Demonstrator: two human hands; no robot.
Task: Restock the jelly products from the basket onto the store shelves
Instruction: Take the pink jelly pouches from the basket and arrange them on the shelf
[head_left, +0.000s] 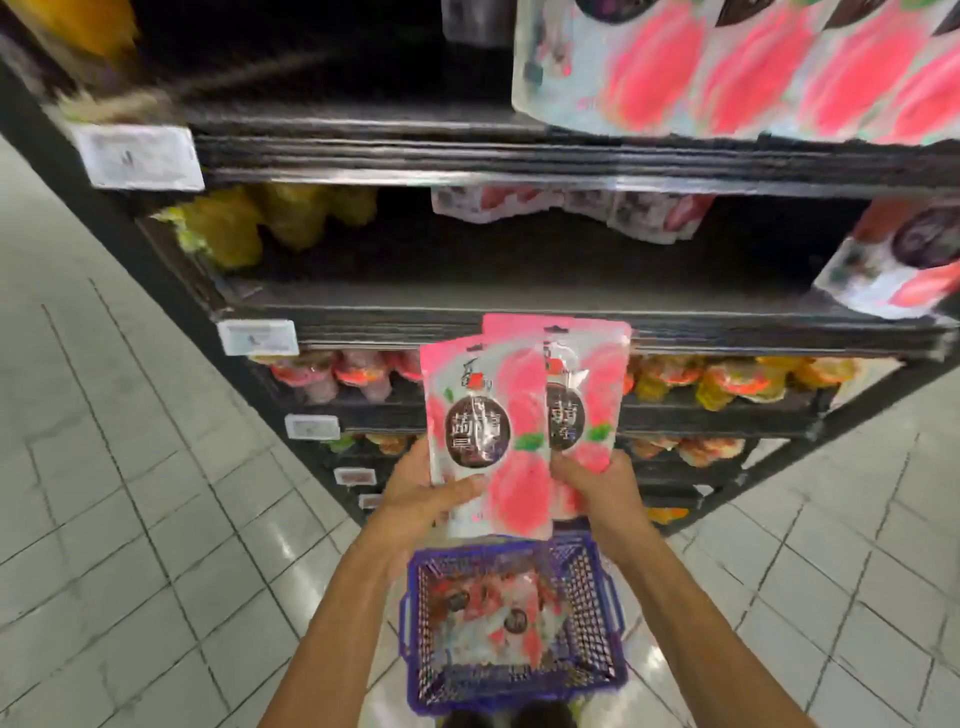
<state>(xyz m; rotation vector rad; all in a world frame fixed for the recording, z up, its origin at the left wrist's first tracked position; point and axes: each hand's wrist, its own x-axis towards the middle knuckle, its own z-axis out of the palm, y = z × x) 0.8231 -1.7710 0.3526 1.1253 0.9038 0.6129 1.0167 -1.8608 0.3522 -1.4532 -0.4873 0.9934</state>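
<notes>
I hold pink-and-white jelly pouches upright in front of the dark shelves. My left hand (423, 491) grips the lower edge of the front pouch (485, 431). My right hand (597, 480) grips the bottom of the pouches behind it (587, 395), which overlap the front one. Below my arms a purple basket (608, 597) stands on the floor with more of the same pouches (498, 618) lying in it. The same pouches stand on the top shelf (727, 67) and at the right end of the second shelf (898, 260). The middle of the second shelf (519, 296) is dark and bare.
Yellow packs (244, 223) sit at the left of the second shelf, with more pink pouches (571, 208) at its back. Lower shelves hold small jelly cups (727, 384). White price tags (140, 156) hang on the shelf edges. Grey tiled floor (104, 467) lies on both sides.
</notes>
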